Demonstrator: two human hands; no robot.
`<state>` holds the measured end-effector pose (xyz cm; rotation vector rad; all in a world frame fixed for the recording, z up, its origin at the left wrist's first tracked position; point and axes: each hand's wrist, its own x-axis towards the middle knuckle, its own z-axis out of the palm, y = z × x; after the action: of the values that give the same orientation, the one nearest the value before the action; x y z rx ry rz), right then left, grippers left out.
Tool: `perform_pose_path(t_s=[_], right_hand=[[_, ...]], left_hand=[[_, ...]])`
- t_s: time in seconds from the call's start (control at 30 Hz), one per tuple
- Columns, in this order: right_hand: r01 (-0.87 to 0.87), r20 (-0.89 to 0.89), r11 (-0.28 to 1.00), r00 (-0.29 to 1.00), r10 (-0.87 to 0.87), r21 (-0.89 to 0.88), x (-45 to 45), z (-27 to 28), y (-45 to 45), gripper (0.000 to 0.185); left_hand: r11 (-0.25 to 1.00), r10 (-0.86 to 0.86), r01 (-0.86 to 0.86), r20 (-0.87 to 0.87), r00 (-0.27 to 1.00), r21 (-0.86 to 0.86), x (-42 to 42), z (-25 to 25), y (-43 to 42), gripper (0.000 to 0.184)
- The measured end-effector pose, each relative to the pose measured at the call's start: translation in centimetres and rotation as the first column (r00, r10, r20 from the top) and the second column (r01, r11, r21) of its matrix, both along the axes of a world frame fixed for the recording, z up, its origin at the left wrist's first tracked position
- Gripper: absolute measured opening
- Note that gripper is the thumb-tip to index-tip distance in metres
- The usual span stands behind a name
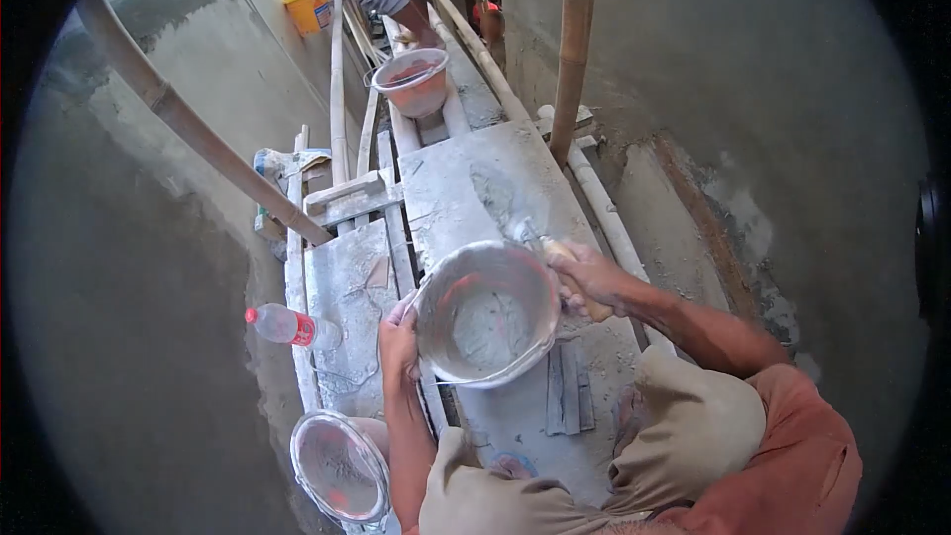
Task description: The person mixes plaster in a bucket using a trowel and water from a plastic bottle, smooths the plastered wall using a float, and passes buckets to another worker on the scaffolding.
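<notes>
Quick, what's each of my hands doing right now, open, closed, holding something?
Left hand: closed on the edge of the bucket.
Right hand: closed around the handle of the trowel.

So both bare hands are out in front of the body. Left hand is bent into a hold, fingers pointing away from the body, with the left wrist right behind them and the left forearm running almost straight back from there. Right hand is more of a fist, fingers curled in; the right wrist sits off to the right of those fingers, and the right forearm slants further right and back. Right knee is bent up behind the right fingers.
</notes>
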<state>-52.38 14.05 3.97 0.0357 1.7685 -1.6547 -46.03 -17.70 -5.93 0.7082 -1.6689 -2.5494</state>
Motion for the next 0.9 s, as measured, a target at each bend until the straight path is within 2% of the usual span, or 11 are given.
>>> perform_pose_path(t_s=[0.03, 0.1, 0.2, 0.27, 0.33, 0.47, 0.57, 0.67, 0.73, 0.83, 0.9], right_hand=[[0.032, -0.02, 0.999, 0.999, -0.032, 0.004, 0.2, 1.1, 0.7, 0.038], [0.079, -0.101, 0.996, 0.992, -0.076, 0.027, 0.2, 1.3, 1.8, 0.035], [0.15, -0.152, 0.987, 0.978, -0.14, 0.057, 0.6, 1.6, 2.6, 0.026], [0.157, -0.161, 0.986, 0.976, -0.146, 0.06, 0.6, 1.1, 2.8, 0.027], [0.227, -0.101, 0.973, 0.97, -0.221, 0.053, 0.7, 1.4, 2.8, 0.029], [0.252, -0.029, 0.968, 0.967, -0.251, 0.01, 1.0, 1.4, 2.5, 0.03], [0.262, -0.031, 0.965, 0.965, -0.261, 0.022, 1.0, 1.1, 2.4, 0.029], [0.235, -0.051, 0.971, 0.971, -0.233, 0.047, 0.7, 0.9, 2.9, 0.027], [0.258, -0.059, 0.965, 0.965, -0.255, 0.042, 0.5, 0.6, 2.9, 0.028], [0.27, -0.062, 0.962, 0.962, -0.267, 0.047, 0.5, 0.3, 3.0, 0.028], [0.258, -0.05, 0.963, 0.966, -0.255, 0.074, 0.6, 0.3, 3.2, 0.029]], left_hand=[[0.909, -0.066, 0.077, 0.041, 0.997, -0.41, -0.3, -0.6, -1.0, 0.034], [0.261, -0.132, 0.137, 0.105, 0.986, -0.956, -0.6, 2.1, -1.2, 0.032], [0.295, -0.216, 0.408, 0.356, 0.909, -0.864, -2.4, 8.7, -0.6, 0.028], [-0.074, -0.273, 0.31, 0.319, 0.908, -0.948, -3.2, 12.3, 2.0, 0.027], [-0.025, -0.405, 0.15, 0.148, 0.902, -0.988, -4.2, 12.5, 3.7, 0.036], [-0.091, -0.466, 0.283, 0.292, 0.835, -0.955, -4.7, 15.4, 7.3, 0.051], [-0.007, -0.634, 0.409, 0.32, 0.704, -0.913, -2.9, 15.9, 8.5, 0.053], [0.189, -0.736, 0.152, -0.038, 0.676, -0.97, 1.1, 13.8, 10.0, 0.058], [0.185, -0.695, 0.254, 0.056, 0.717, -0.95, 3.7, 12.1, 11.5, 0.06], [0.249, -0.774, 0.041, -0.173, 0.609, -0.968, 6.5, 5.4, 12.4, 0.041], [0.267, -0.733, 0.031, -0.182, 0.656, -0.963, 8.6, 3.1, 12.1, 0.03]])
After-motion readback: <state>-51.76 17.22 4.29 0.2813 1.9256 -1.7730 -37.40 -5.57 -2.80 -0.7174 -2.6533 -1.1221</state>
